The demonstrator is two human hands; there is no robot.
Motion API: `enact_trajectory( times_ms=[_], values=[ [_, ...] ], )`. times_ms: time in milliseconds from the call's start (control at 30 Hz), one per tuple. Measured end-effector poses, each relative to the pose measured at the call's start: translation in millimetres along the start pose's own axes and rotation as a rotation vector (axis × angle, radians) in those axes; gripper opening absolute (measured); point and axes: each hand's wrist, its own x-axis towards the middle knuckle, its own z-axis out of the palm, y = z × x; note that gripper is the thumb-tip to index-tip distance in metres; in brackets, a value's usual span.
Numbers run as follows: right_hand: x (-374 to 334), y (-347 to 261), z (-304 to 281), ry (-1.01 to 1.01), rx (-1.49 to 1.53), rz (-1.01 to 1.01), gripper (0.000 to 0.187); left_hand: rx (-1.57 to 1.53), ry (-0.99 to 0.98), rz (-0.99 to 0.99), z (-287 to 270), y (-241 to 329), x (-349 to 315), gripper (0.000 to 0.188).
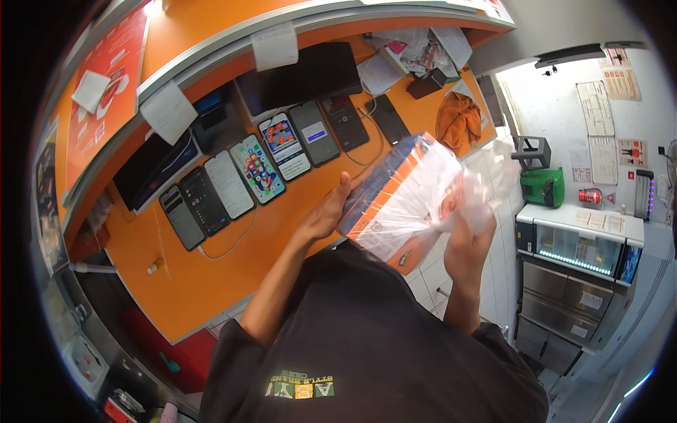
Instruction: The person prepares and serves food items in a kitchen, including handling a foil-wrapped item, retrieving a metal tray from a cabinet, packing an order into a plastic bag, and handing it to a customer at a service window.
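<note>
An orange, white and dark blue box [396, 201] is wrapped in a clear plastic bag [479, 201] pulled tight over it. My left hand [329, 211] supports the box on its left side, thumb up along the edge; some of its fingers are hidden behind the box. On the right, my right hand [467, 247] is closed round the gathered, crumpled neck of the bag. Creases in the plastic run from the box toward that hand. Box and hands are in front of my body, over the near right edge of the orange desk [282, 222].
A row of several smartphones [258, 169] lies across the desk, some with cables. Behind them stand dark monitors [300, 76]. An orange cloth [458, 118] and papers [423, 53] lie at the far right. Beyond the tiled floor are a green bin [541, 187] and a glass-fronted display fridge [578, 247].
</note>
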Motion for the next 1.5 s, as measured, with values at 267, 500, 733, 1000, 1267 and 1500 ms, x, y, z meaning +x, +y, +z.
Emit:
enact_trajectory(
  times_ms=[267,500,733,1000,1267,1500],
  values=[
    [-53,3,4,-0.437,-0.244,-0.386,0.027,0.511,-0.535,-0.622,-46,85,13,0.100],
    [-58,4,28,-0.706,0.060,-0.609,0.020,0.661,-0.652,-0.528,-34,96,16,0.102],
    [-64,-18,46,-0.542,-0.075,-0.443,0.029,0.781,-0.583,-0.459,-25,123,7,0.100],
    [-74,11,46,-0.517,-0.014,-0.441,0.018,0.625,-0.600,-0.395,-34,66,7,0.107],
    [-78,-7,45,-0.525,0.063,0.025,0.043,0.505,-0.696,-0.435,-33,58,4,0.111],
    [-72,-20,49,-0.533,-0.023,0.058,0.045,0.494,-0.661,-0.436,-36,54,1,0.114]
  ],
)
